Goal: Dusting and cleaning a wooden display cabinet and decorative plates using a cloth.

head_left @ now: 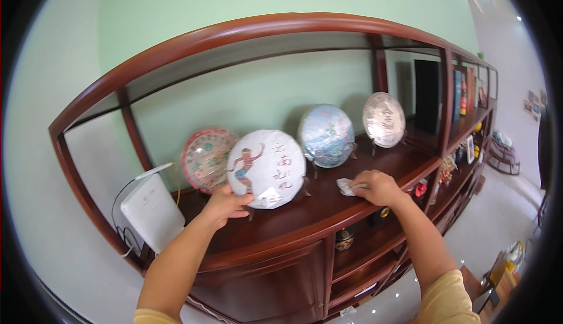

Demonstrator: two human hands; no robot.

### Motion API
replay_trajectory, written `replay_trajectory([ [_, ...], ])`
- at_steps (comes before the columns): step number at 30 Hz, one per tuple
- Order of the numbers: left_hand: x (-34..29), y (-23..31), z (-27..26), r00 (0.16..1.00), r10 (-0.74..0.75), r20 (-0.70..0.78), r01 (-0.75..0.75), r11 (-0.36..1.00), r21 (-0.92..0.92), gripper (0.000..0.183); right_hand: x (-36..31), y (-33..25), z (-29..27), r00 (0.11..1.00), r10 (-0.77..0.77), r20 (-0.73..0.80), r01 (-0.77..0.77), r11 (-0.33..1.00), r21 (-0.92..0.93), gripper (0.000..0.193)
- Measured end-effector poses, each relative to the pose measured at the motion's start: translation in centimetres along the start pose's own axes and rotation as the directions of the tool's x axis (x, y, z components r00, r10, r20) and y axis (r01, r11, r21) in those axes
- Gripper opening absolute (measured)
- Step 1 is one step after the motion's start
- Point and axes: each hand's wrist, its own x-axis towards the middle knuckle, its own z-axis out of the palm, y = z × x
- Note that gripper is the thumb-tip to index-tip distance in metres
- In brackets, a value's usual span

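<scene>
A round tea cake (268, 165) in a white printed wrapper stands upright near the front of the dark red wooden shelf (281, 230). My left hand (224, 207) grips its lower left edge, thumb across the front. To the right, my right hand (378, 188) pinches a crumpled white tissue (345, 187) against the shelf board. Partly behind the white cake is a red-rimmed round cake (206, 158). A blue wrapped cake (326, 135) and a smaller pale one (384, 120) stand farther right on small dark stands.
A white router-like box (151, 211) with cables leans at the shelf's left end. The cabinet's frame (264, 28) arches overhead, and an upright post (444, 101) divides the bays. Below the board sits a dark patterned jar (345, 240). Books (457, 92) fill a bay farther right.
</scene>
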Motion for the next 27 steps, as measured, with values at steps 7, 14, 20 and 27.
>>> replay_trajectory([
  [7, 2.0, -0.8, 0.1, 0.996, 0.078, 0.039, -0.079, 0.997, 0.002, 0.041, -0.3, -1.6, 1.4, 0.981, 0.163, -0.105, -0.160, 0.986, 0.039, 0.014],
  [14, 2.1, -2.8, -1.7, 0.927, 0.310, -0.211, -0.259, 0.936, 0.238, 0.034, -0.3, -1.9, 1.3, 0.977, 0.173, -0.122, -0.169, 0.985, 0.041, 0.014],
  [20, 1.4, -4.1, -3.3, 0.686, 0.719, -0.113, 0.039, 0.119, 0.992, 0.020, -0.4, -1.7, 1.5, 0.977, 0.147, -0.156, -0.145, 0.989, 0.023, 0.013],
  [27, 2.4, -5.8, -5.2, 0.837, 0.539, -0.094, 0.294, -0.298, 0.908, 0.018, -0.4, -1.8, 1.6, 0.975, 0.146, -0.171, -0.142, 0.989, 0.032, 0.012],
])
